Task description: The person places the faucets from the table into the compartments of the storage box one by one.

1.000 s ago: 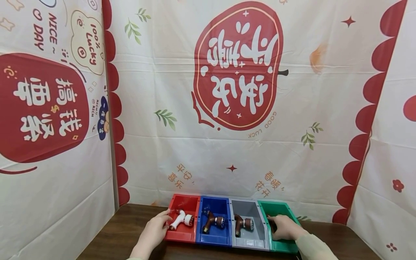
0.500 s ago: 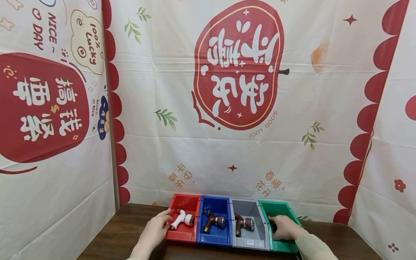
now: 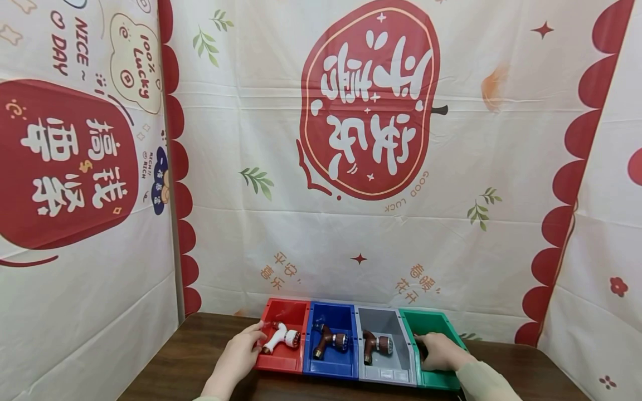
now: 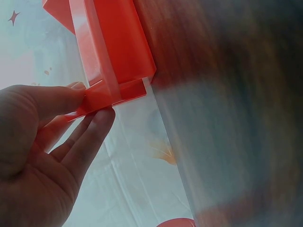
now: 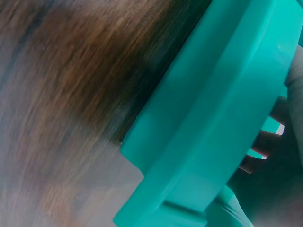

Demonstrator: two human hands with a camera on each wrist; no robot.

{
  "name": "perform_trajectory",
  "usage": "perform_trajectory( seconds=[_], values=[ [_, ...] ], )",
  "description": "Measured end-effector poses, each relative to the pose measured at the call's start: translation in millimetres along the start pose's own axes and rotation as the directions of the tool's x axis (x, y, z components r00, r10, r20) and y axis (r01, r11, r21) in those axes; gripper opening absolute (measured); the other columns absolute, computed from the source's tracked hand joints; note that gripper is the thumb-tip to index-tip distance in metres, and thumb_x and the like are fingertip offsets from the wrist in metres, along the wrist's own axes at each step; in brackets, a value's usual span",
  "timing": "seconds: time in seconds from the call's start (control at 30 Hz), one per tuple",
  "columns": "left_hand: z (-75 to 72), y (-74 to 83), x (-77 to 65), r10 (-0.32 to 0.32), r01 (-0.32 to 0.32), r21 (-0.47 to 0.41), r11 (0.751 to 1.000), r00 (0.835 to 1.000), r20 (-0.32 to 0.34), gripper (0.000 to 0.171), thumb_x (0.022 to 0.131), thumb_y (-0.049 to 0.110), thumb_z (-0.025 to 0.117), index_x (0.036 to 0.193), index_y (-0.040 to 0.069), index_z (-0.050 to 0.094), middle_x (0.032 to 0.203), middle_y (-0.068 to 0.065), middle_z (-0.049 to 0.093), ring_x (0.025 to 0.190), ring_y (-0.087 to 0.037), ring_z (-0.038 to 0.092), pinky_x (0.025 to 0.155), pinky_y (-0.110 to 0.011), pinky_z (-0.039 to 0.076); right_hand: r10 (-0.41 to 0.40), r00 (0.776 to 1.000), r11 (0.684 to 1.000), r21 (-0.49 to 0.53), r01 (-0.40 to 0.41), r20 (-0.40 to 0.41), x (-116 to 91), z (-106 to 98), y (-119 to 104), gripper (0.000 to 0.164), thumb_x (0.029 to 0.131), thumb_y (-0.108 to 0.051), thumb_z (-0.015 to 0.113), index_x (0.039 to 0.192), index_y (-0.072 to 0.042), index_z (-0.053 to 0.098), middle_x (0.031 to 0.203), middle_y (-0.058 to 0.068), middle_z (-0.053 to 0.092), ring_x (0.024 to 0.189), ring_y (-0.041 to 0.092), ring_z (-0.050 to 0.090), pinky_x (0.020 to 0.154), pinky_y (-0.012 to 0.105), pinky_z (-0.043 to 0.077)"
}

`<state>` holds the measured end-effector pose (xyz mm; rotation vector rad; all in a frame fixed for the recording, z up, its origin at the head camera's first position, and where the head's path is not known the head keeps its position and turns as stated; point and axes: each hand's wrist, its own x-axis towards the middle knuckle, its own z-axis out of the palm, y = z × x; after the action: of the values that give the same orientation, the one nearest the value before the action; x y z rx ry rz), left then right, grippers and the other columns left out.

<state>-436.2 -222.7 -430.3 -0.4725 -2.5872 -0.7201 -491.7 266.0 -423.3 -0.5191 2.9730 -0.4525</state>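
At the left end of the row, a red bin [image 3: 278,363] has its left wall pinched between the thumb and fingers of my left hand [image 3: 239,352]; the left wrist view shows this grip at the rim. A white tap [image 3: 277,339] lies inside it. My right hand [image 3: 441,351] reaches down into the green bin [image 3: 432,380], fingers curled around a dark brown object [image 3: 421,351] that the hand mostly hides. Brown taps lie in the blue bin [image 3: 330,368] and the grey bin [image 3: 388,375], one tap [image 3: 328,341] and another tap [image 3: 376,346].
All the bins stand side by side on a dark wooden table [image 3: 170,356]. Behind them hangs a printed cloth [image 3: 311,239], with more cloth [image 3: 100,301] at the left side and cloth [image 3: 602,239] at the right.
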Motion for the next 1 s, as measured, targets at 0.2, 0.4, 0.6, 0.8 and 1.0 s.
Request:
perform_trajectory(
  seconds=[0.2, 0.4, 0.6, 0.8, 1.0],
  values=[
    [0.1, 0.1, -0.4, 0.003, -0.003, -0.001, 1.000, 1.000, -0.005, 0.019, 0.078, -0.006, 0.071, 0.094, 0.004, 0.072, 0.125, -0.016, 0.062, 0.110, -0.033, 0.062, 0.089, -0.049, 0.050, 0.020, 1.000, 1.000, 0.007, -0.020, -0.009, -0.1, -1.0, -2.7, 0.066, 0.064, -0.011, 0.076, 0.126, 0.006, 0.060, 0.099, 0.009, 0.068, 0.075, 0.022, 0.047, 0.067, 0.041, 0.038],
    [-0.4, -0.1, -0.3, 0.008, -0.008, -0.001, 1.000, 1.000, -0.003, 0.018, 0.078, -0.005, 0.071, 0.094, 0.004, 0.072, 0.125, -0.017, 0.062, 0.109, -0.034, 0.062, 0.088, -0.049, 0.050, 0.034, 0.999, 0.999, 0.019, -0.034, 0.000, 0.1, 0.1, -2.6, 0.064, 0.066, -0.010, 0.077, 0.125, 0.006, 0.061, 0.096, 0.006, 0.069, 0.074, 0.021, 0.047, 0.066, 0.040, 0.038],
    [-1.4, 0.5, -1.6, 0.015, -0.015, 0.003, 1.000, 1.000, -0.004, 0.019, 0.078, -0.006, 0.071, 0.094, 0.004, 0.072, 0.124, -0.017, 0.063, 0.109, -0.033, 0.062, 0.088, -0.048, 0.051, -0.015, 1.000, 1.000, 0.020, 0.015, 0.003, -1.4, 0.8, -1.6, 0.062, 0.068, -0.011, 0.075, 0.126, 0.007, 0.060, 0.095, 0.007, 0.069, 0.073, 0.019, 0.049, 0.065, 0.038, 0.039],
    [-1.5, 0.5, -0.6, 0.011, -0.011, -0.002, 1.000, 1.000, -0.003, 0.018, 0.078, -0.005, 0.071, 0.094, 0.003, 0.072, 0.124, -0.017, 0.062, 0.109, -0.034, 0.062, 0.088, -0.049, 0.050, -0.011, 1.000, 1.000, -0.004, 0.011, -0.009, -0.7, 1.3, -1.4, 0.063, 0.066, -0.009, 0.073, 0.126, 0.007, 0.060, 0.094, 0.007, 0.069, 0.071, 0.021, 0.047, 0.064, 0.039, 0.037],
    [-0.4, 0.6, -1.5, 0.010, -0.010, -0.001, 1.000, 1.000, -0.016, 0.018, 0.078, -0.005, 0.070, 0.094, 0.003, 0.072, 0.124, -0.017, 0.063, 0.109, -0.033, 0.062, 0.088, -0.049, 0.051, 0.017, 1.000, 1.000, -0.015, -0.017, -0.013, -1.2, 1.0, -3.9, 0.063, 0.065, -0.009, 0.074, 0.125, 0.006, 0.061, 0.098, 0.009, 0.069, 0.074, 0.020, 0.049, 0.066, 0.038, 0.039]
  ],
)
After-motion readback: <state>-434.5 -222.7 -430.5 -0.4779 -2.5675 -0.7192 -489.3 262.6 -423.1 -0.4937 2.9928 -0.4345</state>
